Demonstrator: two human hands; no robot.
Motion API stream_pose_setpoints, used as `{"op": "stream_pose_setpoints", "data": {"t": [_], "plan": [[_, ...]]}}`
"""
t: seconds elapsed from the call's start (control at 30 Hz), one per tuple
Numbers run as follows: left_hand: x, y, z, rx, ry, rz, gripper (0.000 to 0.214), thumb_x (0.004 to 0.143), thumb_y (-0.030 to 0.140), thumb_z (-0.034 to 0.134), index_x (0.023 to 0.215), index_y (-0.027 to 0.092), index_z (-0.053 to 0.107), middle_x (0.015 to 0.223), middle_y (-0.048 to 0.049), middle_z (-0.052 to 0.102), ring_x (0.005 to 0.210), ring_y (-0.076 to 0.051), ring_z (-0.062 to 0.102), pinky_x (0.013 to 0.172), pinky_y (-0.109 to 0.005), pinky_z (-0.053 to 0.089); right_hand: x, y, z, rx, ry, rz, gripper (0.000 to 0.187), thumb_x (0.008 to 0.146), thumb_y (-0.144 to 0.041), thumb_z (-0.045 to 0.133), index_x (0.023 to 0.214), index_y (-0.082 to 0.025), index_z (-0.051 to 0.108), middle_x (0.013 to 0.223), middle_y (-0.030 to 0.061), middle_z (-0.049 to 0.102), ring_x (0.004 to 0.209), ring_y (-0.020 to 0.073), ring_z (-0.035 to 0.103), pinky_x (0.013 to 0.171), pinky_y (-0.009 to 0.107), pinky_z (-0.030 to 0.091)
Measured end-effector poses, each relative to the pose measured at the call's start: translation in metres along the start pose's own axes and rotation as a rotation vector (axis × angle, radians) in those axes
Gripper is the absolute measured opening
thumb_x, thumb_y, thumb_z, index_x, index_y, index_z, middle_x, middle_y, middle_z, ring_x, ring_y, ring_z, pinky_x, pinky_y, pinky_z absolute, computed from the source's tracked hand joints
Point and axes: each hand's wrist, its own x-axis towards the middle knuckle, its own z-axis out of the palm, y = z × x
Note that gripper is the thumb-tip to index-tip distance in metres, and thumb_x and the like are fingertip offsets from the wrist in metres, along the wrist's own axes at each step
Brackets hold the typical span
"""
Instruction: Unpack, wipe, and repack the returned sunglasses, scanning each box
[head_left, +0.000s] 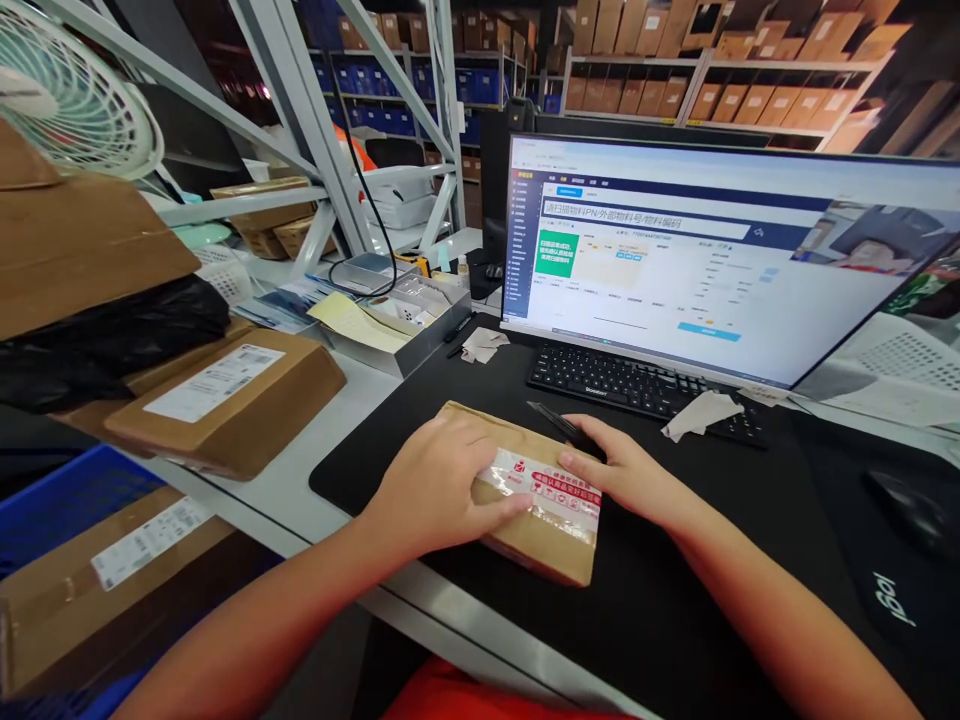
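Storage shelving [630,65] loaded with brown boxes [652,97], far beyond both hands. Black desk mat [712,590] beneath the hands. Monitor [675,265] beyond the right hand, lit, Chinese text showing. Labelled carton [247,425] left of the left hand, well apart from it. Black keyboard [592,385] ahead of the right hand. Taped cardboard box [525,550] between the two hands, over the mat; packing tape [555,495] white, red print. Left hand [435,480] clasps the box's left end, thumb across the tape, spread from the bent fingers. Right hand [619,460]: thumb pressed on the box, fingers curled. Computer mouse [904,510] right of the right hand. Paper scrap [703,412] ahead of it, across the keyboard. Black cutter knife [576,433] pinched in the right hand, tip pointing forward-left.
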Motion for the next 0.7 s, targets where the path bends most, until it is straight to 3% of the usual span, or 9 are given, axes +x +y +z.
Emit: {"op": "stream_pose_setpoints", "data": {"t": [0.1,0.23,0.4,0.43,0.47,0.53,0.6,0.7], "plan": [[-0.004,0.000,0.002,0.025,0.138,0.035,0.048,0.092,0.061,0.049,0.066,0.022,0.054,0.067,-0.0025,0.061,0.063,-0.019,0.056,0.064,-0.035,0.041,-0.002,0.001,-0.001,0.084,-0.047,-0.015,0.045,0.098,-0.044,0.057,0.137,-0.023,0.053,0.119,0.0039,0.070,0.106,0.0219,0.065,0.093,0.035,0.051],[-0.005,-0.003,0.010,0.073,0.476,0.183,0.044,0.098,0.042,0.039,0.059,0.023,0.046,0.051,0.0011,0.051,0.049,-0.015,0.045,0.054,-0.035,0.029,-0.002,0.006,-0.001,0.095,-0.044,0.015,0.046,0.100,-0.045,0.054,0.139,-0.022,0.050,0.133,0.0068,0.065,0.121,0.0248,0.060,0.105,0.039,0.046],[-0.026,-0.011,0.032,0.128,0.950,0.356,0.054,0.105,0.044,0.029,0.067,0.021,0.059,0.054,-0.0030,0.057,0.053,-0.018,0.056,0.052,-0.034,0.033,0.000,0.016,0.001,0.123,-0.032,0.018,0.045,0.101,-0.048,0.050,0.139,-0.024,0.051,0.134,0.0060,0.065,0.123,0.0250,0.060,0.105,0.039,0.046],[-0.035,-0.013,0.035,0.130,0.999,0.390,0.056,0.106,0.044,0.029,0.069,0.020,0.063,0.054,-0.0034,0.058,0.055,-0.018,0.058,0.053,-0.033,0.035,0.000,0.017,0.001,0.112,-0.023,0.018,0.044,0.101,-0.048,0.051,0.139,-0.024,0.051,0.133,0.0056,0.066,0.122,0.0250,0.061,0.105,0.039,0.046],[-0.045,-0.013,0.038,0.136,0.986,0.428,0.057,0.106,0.042,0.029,0.072,0.018,0.067,0.055,-0.0044,0.061,0.057,-0.018,0.061,0.053,-0.032,0.038,0.000,0.018,0.001,0.105,-0.014,0.020,0.044,0.101,-0.048,0.051,0.139,-0.025,0.051,0.133,0.0053,0.066,0.122,0.0250,0.061,0.104,0.039,0.046],[-0.067,-0.014,0.042,0.138,0.750,0.385,0.057,0.107,0.042,0.027,0.090,0.015,0.075,0.071,-0.0083,0.074,0.073,-0.021,0.071,0.063,-0.032,0.051,-0.001,0.017,0.001,0.094,0.002,0.024,0.044,0.101,-0.047,0.051,0.138,-0.024,0.052,0.132,0.0053,0.067,0.122,0.0250,0.061,0.104,0.039,0.046],[-0.084,-0.013,0.047,0.144,0.602,0.362,0.052,0.106,0.039,0.029,0.105,0.013,0.074,0.085,-0.0114,0.079,0.092,-0.024,0.075,0.077,-0.034,0.058,-0.001,0.017,0.001,0.065,0.020,0.024,0.042,0.101,-0.046,0.049,0.138,-0.025,0.052,0.131,0.0053,0.067,0.121,0.0248,0.062,0.104,0.039,0.046],[-0.099,-0.010,0.057,0.262,0.529,0.351,0.032,0.101,0.028,0.047,0.114,0.010,0.070,0.095,-0.0129,0.080,0.107,-0.027,0.074,0.092,-0.037,0.058,-0.002,0.015,0.001,-0.010,0.039,0.024,0.041,0.102,-0.043,0.047,0.139,-0.025,0.052,0.128,0.0050,0.069,0.118,0.0249,0.064,0.104,0.039,0.046]]}}
